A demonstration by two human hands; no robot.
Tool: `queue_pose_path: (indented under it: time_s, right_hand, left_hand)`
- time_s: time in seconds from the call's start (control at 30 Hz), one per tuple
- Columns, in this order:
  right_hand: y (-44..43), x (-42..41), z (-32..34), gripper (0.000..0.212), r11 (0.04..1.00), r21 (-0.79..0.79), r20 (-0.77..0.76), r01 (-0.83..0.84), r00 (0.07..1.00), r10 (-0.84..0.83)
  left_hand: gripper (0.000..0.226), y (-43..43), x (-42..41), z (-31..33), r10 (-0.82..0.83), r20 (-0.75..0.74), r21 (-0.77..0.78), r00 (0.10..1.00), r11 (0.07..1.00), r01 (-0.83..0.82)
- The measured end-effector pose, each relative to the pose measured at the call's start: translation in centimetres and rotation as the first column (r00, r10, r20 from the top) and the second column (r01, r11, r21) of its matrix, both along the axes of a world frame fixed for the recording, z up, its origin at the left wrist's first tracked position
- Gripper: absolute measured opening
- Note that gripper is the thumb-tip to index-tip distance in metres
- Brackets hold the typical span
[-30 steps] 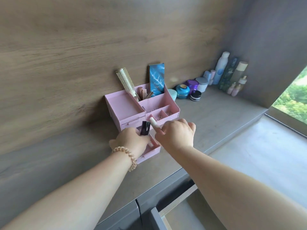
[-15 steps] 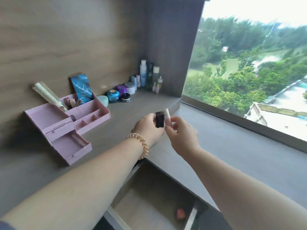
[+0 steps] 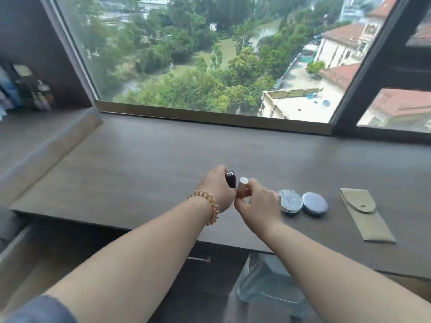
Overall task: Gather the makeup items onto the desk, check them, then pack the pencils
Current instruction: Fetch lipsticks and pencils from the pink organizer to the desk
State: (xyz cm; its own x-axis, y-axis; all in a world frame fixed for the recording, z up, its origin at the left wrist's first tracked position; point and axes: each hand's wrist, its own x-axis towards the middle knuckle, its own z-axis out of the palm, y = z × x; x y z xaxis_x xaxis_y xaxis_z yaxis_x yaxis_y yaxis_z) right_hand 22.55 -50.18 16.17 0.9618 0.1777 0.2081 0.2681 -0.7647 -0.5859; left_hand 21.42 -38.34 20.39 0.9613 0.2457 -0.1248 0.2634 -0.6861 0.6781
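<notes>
My left hand (image 3: 215,190) grips a black lipstick tube (image 3: 231,179), held upright over the dark wooden desk (image 3: 140,164). Right beside it, my right hand (image 3: 258,203) holds a pale pink tube (image 3: 242,188), also upright, almost touching the black one. Two round silver compacts (image 3: 303,201) lie flat on the desk just right of my right hand. Further right lies a flat beige pouch (image 3: 366,213) with its flap shut. No pencils are in view.
A large window (image 3: 210,54) runs along the desk's far edge. At the far left, blurred bottles (image 3: 25,89) stand on a raised shelf. An open drawer (image 3: 28,252) sits below the desk at the left, and a clear chair (image 3: 265,283) is under the front edge.
My view has swung right from the pink organiser on the shelf to the window desk. Both hands have carried the black and pale pink tubes over the desk near the compacts.
</notes>
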Motion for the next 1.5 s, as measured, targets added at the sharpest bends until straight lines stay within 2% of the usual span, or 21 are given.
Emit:
queue_pose_path:
  time_s: [0.2,0.33,0.47,0.7,0.87,1.0,1.13,1.17,1.23,1.33,1.4,1.5]
  right_hand:
    - [-9.9,1.4,-4.2,0.022,0.99,-0.027,-0.028,0.14,0.99,-0.141]
    - [-11.9,2.8,-6.1,0.018,0.974,-0.094,-0.037,0.205,0.977,-0.209]
    - [-11.7,5.1,-7.3,0.021,0.958,-0.149,-0.049,0.245,0.966,-0.254]
    - [-8.5,10.4,-9.1,0.006,0.972,-0.166,-0.067,0.167,0.981,-0.18]
    - [-8.0,11.9,-10.7,0.009,0.961,-0.222,-0.081,0.165,0.979,-0.187]
    - [-8.5,12.6,-11.6,0.011,0.932,-0.34,-0.076,0.128,0.984,-0.163]
    - [-8.7,12.7,-11.8,0.014,0.93,-0.351,-0.115,0.106,0.981,-0.156]
    - [-8.8,12.7,-11.7,0.018,0.933,-0.35,-0.132,0.082,0.982,-0.136]
    - [-9.0,12.5,-11.1,0.039,0.943,-0.328,-0.162,0.051,0.981,-0.109]
    - [-9.6,12.3,-9.4,0.069,0.979,-0.19,-0.136,0.077,0.985,-0.104]
    - [-9.9,12.2,-7.8,0.069,0.995,-0.097,-0.048,0.039,0.998,-0.043]
    - [-9.2,11.9,-5.3,0.062,0.992,-0.092,0.087,-0.083,0.992,0.091]
  left_hand:
    - [0.015,-8.8,3.1,-4.9,-0.156,-0.044,0.087,0.987,0.983,0.159]
    - [0.013,-9.6,5.1,-7.8,-0.161,-0.056,0.12,0.985,0.979,0.167]
    - [0.013,-8.2,7.5,-10.7,-0.088,-0.067,0.126,0.994,0.987,0.096]
    - [0.014,-6.3,11.3,-13.4,-0.06,0.018,0.204,0.998,0.977,0.055]
    - [0.014,-6.4,11.7,-15.2,-0.087,0.033,0.25,0.996,0.965,0.076]
    - [0.016,-6.9,11.9,-16.0,-0.058,0.058,0.234,0.997,0.971,0.043]
    - [0.017,-7.3,11.7,-16.2,-0.014,0.035,0.235,0.999,0.972,0.005]
    - [0.02,-7.4,11.5,-16.1,-0.003,0.011,0.226,1.0,0.974,0.001]
    - [0.033,-7.6,11.1,-15.9,-0.001,-0.054,0.204,0.999,0.979,0.012]
    - [0.058,-7.4,10.5,-14.5,0.0,-0.075,0.202,0.997,0.979,0.016]
    - [0.065,-6.9,9.9,-12.5,0.042,-0.032,0.202,0.999,0.979,-0.035]
    - [0.066,-5.7,8.6,-9.1,0.119,0.092,0.276,0.989,0.951,-0.14]
